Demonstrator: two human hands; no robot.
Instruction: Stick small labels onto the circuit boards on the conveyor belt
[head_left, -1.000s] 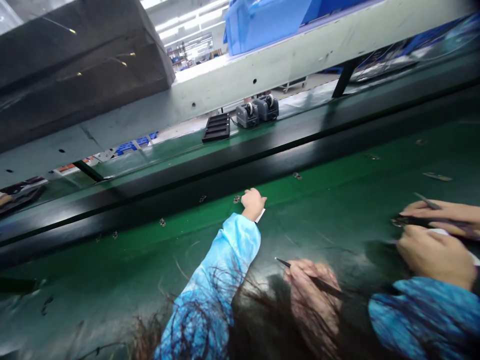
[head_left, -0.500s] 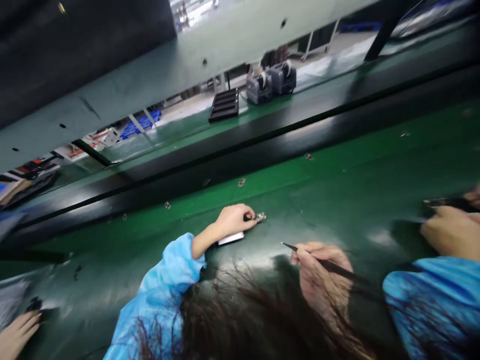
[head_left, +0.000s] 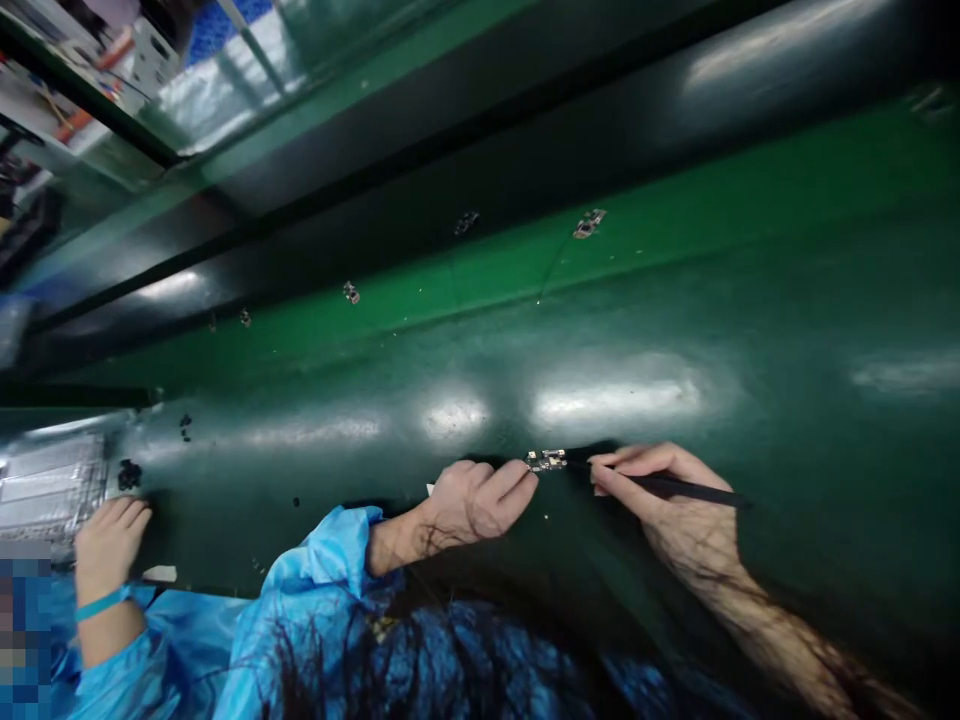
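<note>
Pinching a board (head_left: 550, 460), left hand (head_left: 474, 496) — gripping a tool (head_left: 686, 489), right hand (head_left: 694, 530) — I'm risking scratches if the tool slips.

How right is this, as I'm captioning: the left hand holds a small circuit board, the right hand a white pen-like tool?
Only the colour is wrong: the head view shows a black pen-like tool in the right hand. The left hand does hold the small circuit board.

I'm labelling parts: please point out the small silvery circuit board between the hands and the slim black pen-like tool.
Small silvery circuit board (head_left: 551, 460): head view, exposed face.
Slim black pen-like tool (head_left: 694, 489): head view, exposed shaft.
</note>
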